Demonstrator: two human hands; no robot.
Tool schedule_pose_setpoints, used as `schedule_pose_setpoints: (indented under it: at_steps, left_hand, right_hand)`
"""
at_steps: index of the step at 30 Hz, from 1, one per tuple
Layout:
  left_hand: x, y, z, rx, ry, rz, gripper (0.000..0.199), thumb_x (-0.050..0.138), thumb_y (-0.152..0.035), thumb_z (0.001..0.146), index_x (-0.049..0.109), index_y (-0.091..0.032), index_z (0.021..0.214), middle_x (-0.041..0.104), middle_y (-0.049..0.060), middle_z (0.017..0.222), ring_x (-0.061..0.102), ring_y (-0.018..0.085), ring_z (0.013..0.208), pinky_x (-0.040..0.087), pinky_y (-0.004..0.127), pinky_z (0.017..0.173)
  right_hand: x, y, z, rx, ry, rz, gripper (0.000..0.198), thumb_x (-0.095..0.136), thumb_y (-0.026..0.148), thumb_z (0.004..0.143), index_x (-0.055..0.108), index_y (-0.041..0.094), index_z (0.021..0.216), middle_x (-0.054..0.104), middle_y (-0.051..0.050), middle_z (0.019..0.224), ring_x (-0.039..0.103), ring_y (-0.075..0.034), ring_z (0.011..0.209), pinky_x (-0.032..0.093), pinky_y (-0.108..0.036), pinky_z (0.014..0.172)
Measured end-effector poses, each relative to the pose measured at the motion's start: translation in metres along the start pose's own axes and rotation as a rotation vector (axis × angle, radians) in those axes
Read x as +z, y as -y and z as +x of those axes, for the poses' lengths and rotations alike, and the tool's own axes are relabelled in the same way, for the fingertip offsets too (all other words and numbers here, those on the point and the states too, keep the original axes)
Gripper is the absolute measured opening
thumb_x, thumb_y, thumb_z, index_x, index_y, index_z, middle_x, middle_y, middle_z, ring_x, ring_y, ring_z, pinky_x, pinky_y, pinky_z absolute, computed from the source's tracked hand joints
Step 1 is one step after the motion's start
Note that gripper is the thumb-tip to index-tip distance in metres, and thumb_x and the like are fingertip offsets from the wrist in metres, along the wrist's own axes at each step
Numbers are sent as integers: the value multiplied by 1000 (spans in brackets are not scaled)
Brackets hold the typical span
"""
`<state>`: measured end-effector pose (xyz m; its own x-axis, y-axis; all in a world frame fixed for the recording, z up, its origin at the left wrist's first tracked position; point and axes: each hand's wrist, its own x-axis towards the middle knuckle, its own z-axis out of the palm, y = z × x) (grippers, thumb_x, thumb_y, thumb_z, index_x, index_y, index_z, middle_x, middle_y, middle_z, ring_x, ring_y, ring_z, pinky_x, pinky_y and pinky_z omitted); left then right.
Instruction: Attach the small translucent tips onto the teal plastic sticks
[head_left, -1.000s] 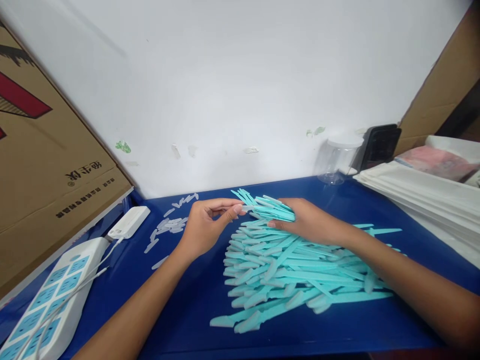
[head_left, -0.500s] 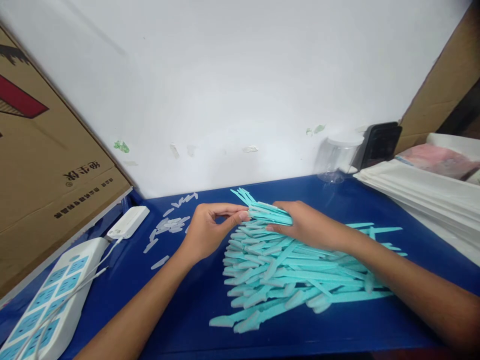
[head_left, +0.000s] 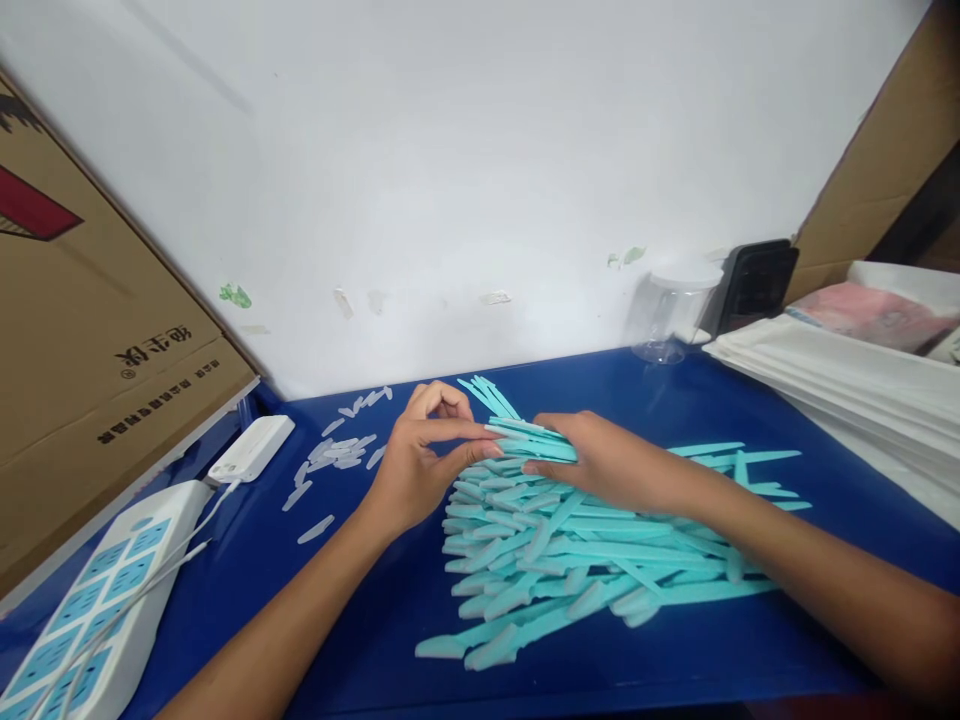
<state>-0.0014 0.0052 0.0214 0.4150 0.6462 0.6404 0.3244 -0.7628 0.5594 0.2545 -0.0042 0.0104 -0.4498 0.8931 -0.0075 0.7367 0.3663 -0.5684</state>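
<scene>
My right hand is wrapped round a bundle of turquoise eyebrow razors, their capped ends pointing left. At those ends my left hand pinches with thumb and forefinger at a razor's end; the other fingers are curled. Exactly what sits between the fingertips is too small to tell. Below both hands lies a large pile of the same razors, mostly with pale covers to the left. A few separate razors lie fanned behind the bundle. Left of my left hand, small clear blade covers are scattered on the blue table.
A white power strip with cables and a white adapter lie at the left, beside a cardboard box. Towards the right stand a clear jar, a black object and stacked white trays. A white wall closes the back.
My left hand's other fingers have lifted and curled, while thumb and forefinger stay at the bundle's end. The right hand still holds the bundle, slightly lower. The view has shifted a little.
</scene>
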Motion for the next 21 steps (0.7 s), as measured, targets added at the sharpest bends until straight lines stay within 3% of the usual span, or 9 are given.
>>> schedule_pose_setpoints:
  at_steps: [6,12,21]
  left_hand:
    - [0,-3,-1,1,-3,23,10,78,-28,87,83,-29,95,56,6,97,54,21,97,48,37,82]
    - [3,-8,-1,74,-40,119,13,76,-28,89,81,-27,100,59,4,92,54,19,90,46,35,78]
    - [6,-9,-3,146,-56,203,17,80,-26,86,79,-25,103,60,3,91,54,18,85,43,35,78]
  right_hand:
    - [0,5,0,-45,-24,0,73,54,71,92,59,19,143,67,-17,135,62,-40,122,54,-44,89]
    - [-1,5,5,-68,-22,107,55,61,63,91,68,24,129,75,-11,115,70,-32,101,54,-35,76]
    - [-1,1,6,-36,-22,146,54,64,65,87,70,26,123,75,-9,108,70,-29,93,53,-34,71]
